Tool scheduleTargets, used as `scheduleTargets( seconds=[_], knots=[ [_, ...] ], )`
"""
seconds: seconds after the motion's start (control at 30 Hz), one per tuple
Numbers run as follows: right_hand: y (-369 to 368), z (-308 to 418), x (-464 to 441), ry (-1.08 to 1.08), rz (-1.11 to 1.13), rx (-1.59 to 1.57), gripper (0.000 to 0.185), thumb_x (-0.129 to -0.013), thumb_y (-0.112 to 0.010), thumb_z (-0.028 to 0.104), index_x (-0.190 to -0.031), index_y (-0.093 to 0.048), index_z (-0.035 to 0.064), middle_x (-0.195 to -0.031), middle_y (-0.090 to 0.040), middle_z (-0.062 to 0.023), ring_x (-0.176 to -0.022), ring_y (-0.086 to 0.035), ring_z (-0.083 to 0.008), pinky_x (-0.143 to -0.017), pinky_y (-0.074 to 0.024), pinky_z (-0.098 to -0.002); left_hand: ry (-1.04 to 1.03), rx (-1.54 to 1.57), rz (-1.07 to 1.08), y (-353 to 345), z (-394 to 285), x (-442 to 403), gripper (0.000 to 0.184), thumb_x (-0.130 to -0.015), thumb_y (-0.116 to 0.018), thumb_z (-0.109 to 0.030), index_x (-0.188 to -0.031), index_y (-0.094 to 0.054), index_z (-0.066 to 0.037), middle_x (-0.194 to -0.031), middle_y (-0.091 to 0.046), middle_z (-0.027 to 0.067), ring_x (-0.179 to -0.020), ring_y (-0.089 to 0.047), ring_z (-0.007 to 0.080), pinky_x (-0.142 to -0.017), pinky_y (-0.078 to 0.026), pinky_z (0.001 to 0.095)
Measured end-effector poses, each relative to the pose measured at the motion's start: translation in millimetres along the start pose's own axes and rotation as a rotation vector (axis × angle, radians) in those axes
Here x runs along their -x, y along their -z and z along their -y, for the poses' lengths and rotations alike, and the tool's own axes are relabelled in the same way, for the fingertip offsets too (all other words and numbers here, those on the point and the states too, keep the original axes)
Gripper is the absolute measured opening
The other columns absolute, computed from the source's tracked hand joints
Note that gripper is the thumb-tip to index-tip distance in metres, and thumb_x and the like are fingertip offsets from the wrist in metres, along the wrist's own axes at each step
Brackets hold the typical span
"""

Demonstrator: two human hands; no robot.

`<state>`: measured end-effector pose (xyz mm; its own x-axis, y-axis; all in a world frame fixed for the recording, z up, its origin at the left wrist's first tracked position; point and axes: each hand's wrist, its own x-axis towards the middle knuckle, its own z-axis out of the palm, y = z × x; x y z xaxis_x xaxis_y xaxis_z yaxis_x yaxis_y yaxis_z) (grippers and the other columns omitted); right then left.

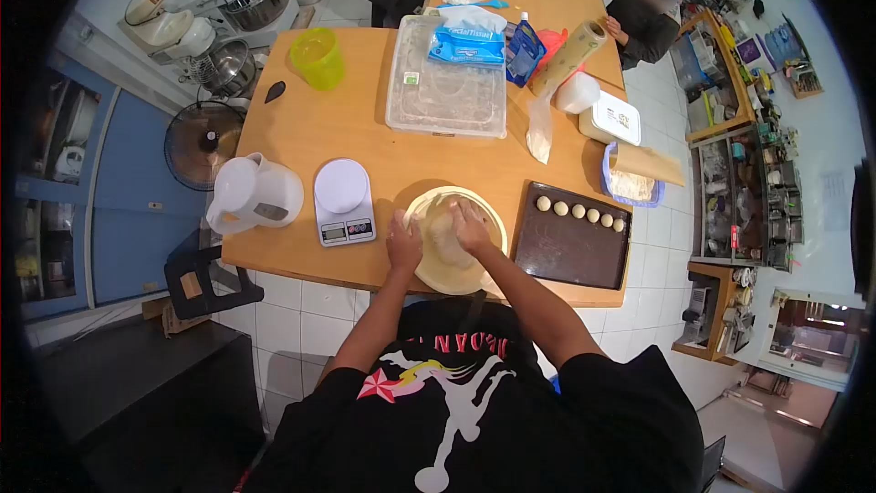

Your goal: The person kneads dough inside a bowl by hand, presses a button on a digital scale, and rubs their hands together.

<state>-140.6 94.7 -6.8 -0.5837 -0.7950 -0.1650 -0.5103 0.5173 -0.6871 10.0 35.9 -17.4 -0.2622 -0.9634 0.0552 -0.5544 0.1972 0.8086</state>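
Note:
A cream-coloured round bowl stands at the table's near edge, in front of my body. Inside it lies a pale lump of dough. At the bowl's left side, my left hand is closed on the rim. My right hand reaches into the bowl, its fingers bent over the right part of the dough. To the right of the bowl is a dark baking tray, with a row of several small dough balls along its far side.
A white kitchen scale and a white jug stand left. Beyond are a yellow-green container, a clear lidded box and a plastic-wrap roll. A blue basket of flour-like powder stands right. Two people are at the table's far end.

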Motion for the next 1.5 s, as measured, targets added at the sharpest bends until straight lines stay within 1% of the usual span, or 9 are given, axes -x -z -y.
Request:
scheduleTargets(
  seconds=[0.1, 0.2, 0.3, 0.4, 0.6, 0.9, 1.0, 1.17, 1.5],
  knots=[
    [13, 12, 22, 0.151, -0.030, 0.015, 0.037, -0.092, -0.049, 0.036, -0.108, -0.059, 0.0043, -0.101, -0.063, -0.0172, -0.093, -0.061, -0.0312, -0.079, -0.0449, -0.0445, 0.024, 0.038, 0.047, 3, 3, -5, 0.025, -0.095, -0.050, -0.026, -0.099, -0.051, -0.002, -0.095, -0.056, 0.0235, -0.092, -0.054, 0.0434, -0.079, -0.043, 0.0509],
    [17, 42, 33, -0.216, 0.605, -0.292, 0.032, -0.086, -0.052, 0.030, -0.093, -0.064, 0.0017, -0.074, -0.061, -0.0130, -0.064, -0.058, -0.0238, -0.060, -0.0469, -0.0359, 0.038, 0.072, 0.098, 8, 1, -5, 0.025, -0.096, -0.049, -0.027, -0.098, -0.050, -0.002, -0.092, -0.057, 0.0236, -0.090, -0.054, 0.0443, -0.078, -0.043, 0.0517],
    [0, 47, 23, -0.278, 0.559, -0.245, 0.039, -0.081, -0.053, 0.032, -0.085, -0.066, -0.0045, -0.082, -0.065, -0.0216, -0.075, -0.060, -0.0346, -0.071, -0.0485, -0.0419, 0.029, 0.078, 0.156, 8, 5, -11, 0.026, -0.096, -0.047, -0.028, -0.097, -0.050, -0.002, -0.092, -0.057, 0.0241, -0.089, -0.055, 0.0456, -0.076, -0.043, 0.0529],
    [-24, 28, 6, -0.263, 0.701, -0.110, 0.034, -0.080, -0.054, 0.028, -0.083, -0.065, -0.0036, -0.067, -0.059, -0.0184, -0.060, -0.054, -0.0220, -0.057, -0.0463, -0.0360, 0.035, 0.084, 0.183, 11, 3, -11, 0.029, -0.098, -0.044, -0.029, -0.101, -0.050, -0.001, -0.095, -0.058, 0.0253, -0.090, -0.055, 0.0468, -0.077, -0.043, 0.0537],
    [-46, 14, 3, -0.061, 0.604, -0.150, 0.049, -0.078, -0.057, 0.039, -0.095, -0.066, -0.0058, -0.092, -0.064, -0.0312, -0.090, -0.063, -0.0416, -0.081, -0.0490, -0.0450, 0.134, 0.020, 0.329, 12, 14, -13, 0.040, -0.099, -0.040, -0.033, -0.119, -0.048, 0.002, -0.112, -0.057, 0.0303, -0.102, -0.055, 0.0486, -0.086, -0.044, 0.0530],
    [-67, 3, 1, 0.132, 0.517, 0.081, 0.037, -0.082, -0.053, 0.032, -0.086, -0.067, -0.0017, -0.084, -0.065, -0.0258, -0.079, -0.062, -0.0395, -0.073, -0.0481, -0.0443, 0.096, 0.021, 0.462, 32, 5, -21, 0.038, -0.100, -0.038, -0.033, -0.121, -0.044, -0.002, -0.103, -0.060, 0.0312, -0.093, -0.056, 0.0522, -0.080, -0.043, 0.0585],
    [-50, 18, 4, -0.043, 0.582, -0.032, 0.042, -0.085, -0.049, 0.040, -0.097, -0.066, 0.0028, -0.094, -0.063, -0.0280, -0.091, -0.060, -0.0435, -0.084, -0.0474, -0.0467, 0.047, 0.015, 0.479, 30, 14, -23, 0.034, -0.099, -0.039, -0.033, -0.117, -0.045, -0.005, -0.097, -0.061, 0.0305, -0.089, -0.056, 0.0523, -0.078, -0.042, 0.0600],
    [-49, 24, 6, -0.220, 0.495, -0.211, 0.038, -0.084, -0.054, 0.038, -0.080, -0.065, 0.0013, -0.071, -0.062, -0.0171, -0.062, -0.057, -0.0284, -0.058, -0.0450, -0.0392, -0.091, -0.068, 0.382, 22, 28, -14, 0.032, -0.098, -0.041, -0.033, -0.112, -0.047, -0.005, -0.094, -0.061, 0.0305, -0.086, -0.057, 0.0518, -0.076, -0.042, 0.0600],
    [-46, 34, 8, -0.759, 0.494, -1.017, 0.036, -0.090, -0.044, 0.038, -0.070, -0.057, 0.0113, -0.060, -0.055, -0.0053, -0.052, -0.053, -0.0194, -0.051, -0.0433, -0.0321, 0.127, 0.099, 0.370, 23, 8, -13, 0.035, -0.097, -0.042, -0.035, -0.103, -0.052, -0.002, -0.083, -0.063, 0.0300, -0.078, -0.059, 0.0507, -0.069, -0.044, 0.0596]
  ],
)
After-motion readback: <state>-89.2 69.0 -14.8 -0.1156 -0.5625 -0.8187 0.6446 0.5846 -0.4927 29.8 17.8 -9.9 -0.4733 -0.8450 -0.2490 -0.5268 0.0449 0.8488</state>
